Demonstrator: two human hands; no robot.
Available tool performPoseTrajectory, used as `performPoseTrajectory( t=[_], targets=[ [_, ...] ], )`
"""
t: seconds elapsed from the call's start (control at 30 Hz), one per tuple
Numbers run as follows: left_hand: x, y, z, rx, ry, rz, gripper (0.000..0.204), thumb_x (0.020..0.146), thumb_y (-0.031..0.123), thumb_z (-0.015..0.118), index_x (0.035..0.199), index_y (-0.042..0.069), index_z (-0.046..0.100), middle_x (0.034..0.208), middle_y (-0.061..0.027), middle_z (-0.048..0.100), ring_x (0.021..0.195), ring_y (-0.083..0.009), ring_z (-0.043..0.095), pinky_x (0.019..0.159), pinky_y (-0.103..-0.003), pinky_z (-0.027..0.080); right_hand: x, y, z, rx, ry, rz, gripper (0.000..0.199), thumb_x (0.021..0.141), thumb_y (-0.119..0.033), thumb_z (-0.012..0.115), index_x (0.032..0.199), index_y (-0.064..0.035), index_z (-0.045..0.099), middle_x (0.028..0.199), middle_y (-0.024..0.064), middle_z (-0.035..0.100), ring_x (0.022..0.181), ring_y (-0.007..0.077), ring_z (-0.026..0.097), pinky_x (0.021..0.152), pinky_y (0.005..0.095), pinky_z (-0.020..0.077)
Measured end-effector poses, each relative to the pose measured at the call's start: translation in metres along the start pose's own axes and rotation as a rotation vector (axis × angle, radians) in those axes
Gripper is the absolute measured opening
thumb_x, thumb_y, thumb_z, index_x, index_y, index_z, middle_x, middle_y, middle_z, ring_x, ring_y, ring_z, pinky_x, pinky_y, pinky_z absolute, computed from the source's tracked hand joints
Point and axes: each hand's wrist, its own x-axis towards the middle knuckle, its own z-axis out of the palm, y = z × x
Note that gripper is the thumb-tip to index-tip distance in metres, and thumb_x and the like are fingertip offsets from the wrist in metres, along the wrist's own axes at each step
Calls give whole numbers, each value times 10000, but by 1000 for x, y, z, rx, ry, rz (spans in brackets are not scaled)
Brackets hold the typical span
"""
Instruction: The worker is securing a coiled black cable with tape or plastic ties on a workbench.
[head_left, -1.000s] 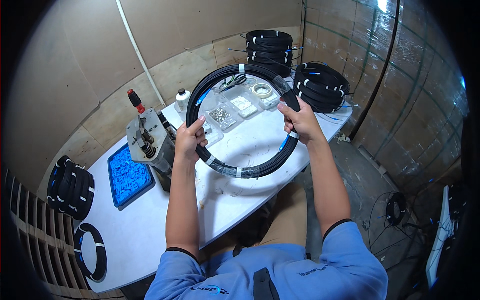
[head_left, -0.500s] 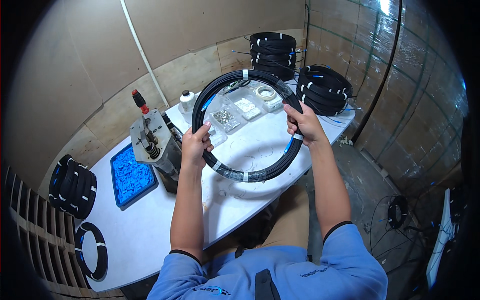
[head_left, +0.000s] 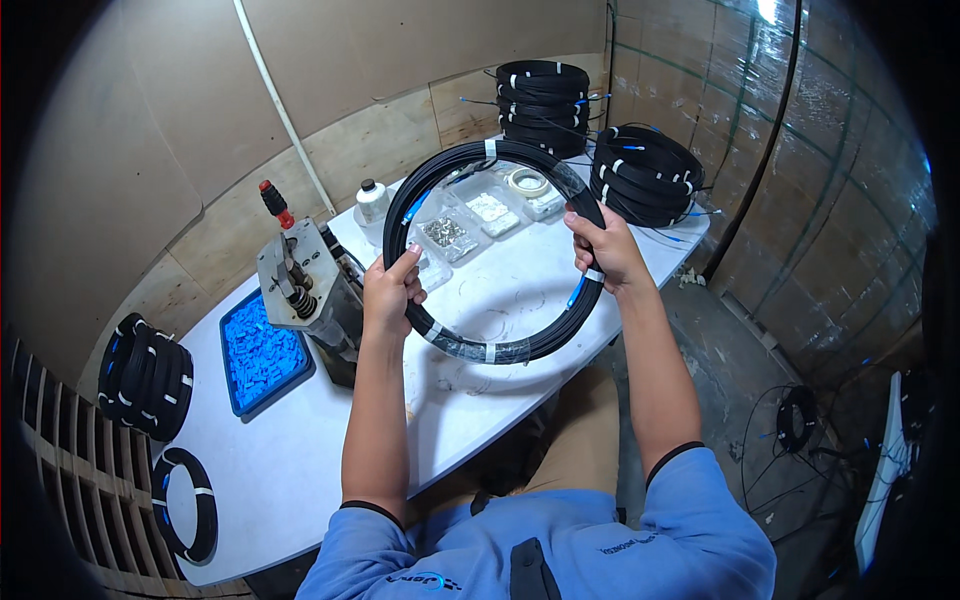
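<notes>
A coil of black cable (head_left: 455,158) is held up over the white table (head_left: 280,470), bound with white tape bands and clear film. Blue connector ends show on its left side and at its lower right. My left hand (head_left: 392,292) is closed around the coil's left side, thumb on top. Closed on its right side is my right hand (head_left: 610,248). Through the ring I see a clear box of small metal parts (head_left: 447,236) and another of white parts (head_left: 492,214).
Left of my left arm stands a metal hand press (head_left: 305,285) beside a tray of blue pieces (head_left: 232,370). A white bottle (head_left: 373,202) is behind. Cable coils are stacked at the back (head_left: 543,110), back right (head_left: 648,180) and far left (head_left: 147,378); one coil (head_left: 205,515) lies at the near-left corner.
My view has shifted very slightly. Both hands keep hold of the cable coil in nearly the same place.
</notes>
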Motion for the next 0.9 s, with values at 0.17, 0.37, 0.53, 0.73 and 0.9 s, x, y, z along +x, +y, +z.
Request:
performPoseTrajectory(
  t=[0.17, 0.37, 0.53, 0.73, 0.9],
  targets=[
    [1, -7, -1, -26, -10, -12, 216, 886, 178, 682, 812, 121, 488, 603, 56, 386, 469, -56, 356, 450, -243, 323, -1, -4, -1, -19, 5, -3, 219, 881, -161, 699, 1018, -45, 574, 608, -45, 439, 436, 44, 420, 401, 214, 390],
    [-1, -6, 1, -26, -5, -2, 215, 883, 179, 686, 815, 120, 490, 603, 56, 388, 470, -54, 357, 451, -243, 325, -1, -2, -3, -6, 22, 6, 218, 870, -166, 715, 989, -44, 580, 598, -45, 450, 428, 39, 422, 396, 212, 392],
    [-2, -4, 2, -21, -13, 6, 207, 878, 177, 693, 833, 117, 499, 607, 61, 392, 470, -50, 356, 453, -241, 325, 1, 3, -5, 9, 13, 3, 215, 868, -159, 713, 988, -40, 580, 602, -43, 452, 433, 40, 423, 399, 216, 398],
    [-5, -1, 6, -13, -16, 1, 207, 878, 176, 694, 835, 116, 501, 612, 62, 394, 472, -49, 359, 456, -239, 325, 2, 6, -9, -7, 14, 23, 204, 884, -152, 690, 1007, -56, 556, 623, -40, 434, 448, 49, 419, 405, 220, 395],
    [-2, -6, 2, -22, -12, -7, 215, 879, 195, 696, 833, 115, 502, 612, 56, 396, 472, -53, 360, 456, -240, 326, -2, -1, -5, -35, 9, 9, 224, 881, -156, 696, 1024, -52, 558, 619, -41, 434, 445, 49, 419, 406, 220, 395]
  ],
)
